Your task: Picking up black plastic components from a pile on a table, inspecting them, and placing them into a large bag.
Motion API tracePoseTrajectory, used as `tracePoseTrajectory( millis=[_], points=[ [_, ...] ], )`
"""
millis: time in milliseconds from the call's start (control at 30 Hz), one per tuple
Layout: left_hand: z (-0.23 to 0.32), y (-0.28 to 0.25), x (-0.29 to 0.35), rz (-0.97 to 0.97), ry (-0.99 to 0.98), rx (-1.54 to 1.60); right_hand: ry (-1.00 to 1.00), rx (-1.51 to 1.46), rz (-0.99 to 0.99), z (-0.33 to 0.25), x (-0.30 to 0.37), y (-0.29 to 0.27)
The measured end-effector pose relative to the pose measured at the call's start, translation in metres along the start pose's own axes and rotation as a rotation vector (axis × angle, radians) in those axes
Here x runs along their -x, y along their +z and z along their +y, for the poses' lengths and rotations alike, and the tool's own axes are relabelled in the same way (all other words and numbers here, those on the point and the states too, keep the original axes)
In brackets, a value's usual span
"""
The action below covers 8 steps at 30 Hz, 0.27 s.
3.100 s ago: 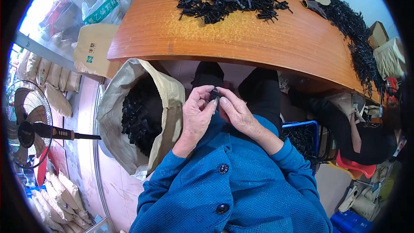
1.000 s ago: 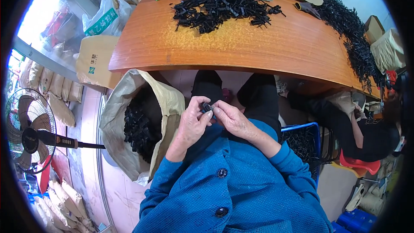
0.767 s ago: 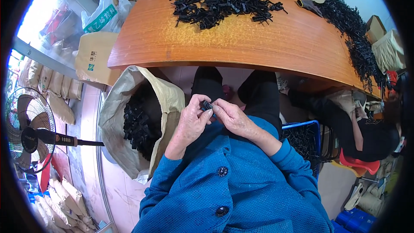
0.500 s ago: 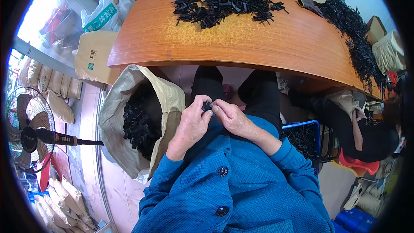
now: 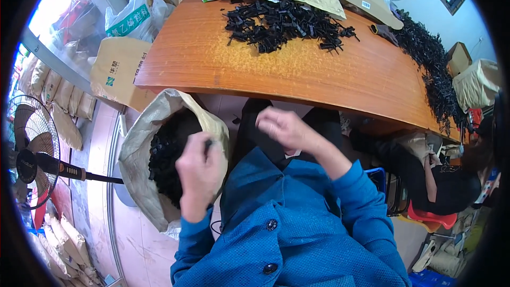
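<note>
My left hand (image 5: 200,172) is over the right side of the open woven sack (image 5: 135,180), smeared by motion. Its fingers are closed, and a dark bit that looks like a small black plastic piece (image 5: 208,145) shows between them. Inside the sack lies a heap of black plastic pieces (image 5: 162,162). Above my lap, near the table edge, is my right hand (image 5: 287,130); its fingers are curled and too blurred to tell whether they hold anything.
A wooden table (image 5: 180,64) stands in front, bearing a pile of black plastic parts (image 5: 287,21) and a longer black heap (image 5: 433,74) at right. A standing fan (image 5: 37,165) is at left. To the right, another person (image 5: 446,180) sits beside a red stool (image 5: 433,217).
My hands, together over my lap on a small black piece before, have parted. The left has moved left and down to the sack; the right has shifted slightly right. The view has tilted up slightly.
</note>
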<state>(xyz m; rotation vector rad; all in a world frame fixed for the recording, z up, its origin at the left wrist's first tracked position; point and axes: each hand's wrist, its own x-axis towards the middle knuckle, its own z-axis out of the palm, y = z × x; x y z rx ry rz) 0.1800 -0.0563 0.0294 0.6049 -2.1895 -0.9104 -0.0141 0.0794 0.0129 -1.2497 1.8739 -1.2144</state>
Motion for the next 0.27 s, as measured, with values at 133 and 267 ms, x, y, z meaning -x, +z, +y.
tracePoseTrajectory(
  millis=[133, 267],
  points=[
    [-0.043, -0.042, -0.011, 0.138, 0.016, -0.323, 0.056, 0.360, 0.501, 0.067, -0.068, -0.047],
    [-0.039, -0.035, -0.008, 0.133, 0.035, -0.399, -0.111, 0.553, 0.613, 0.105, -0.122, -0.078]
  ],
)
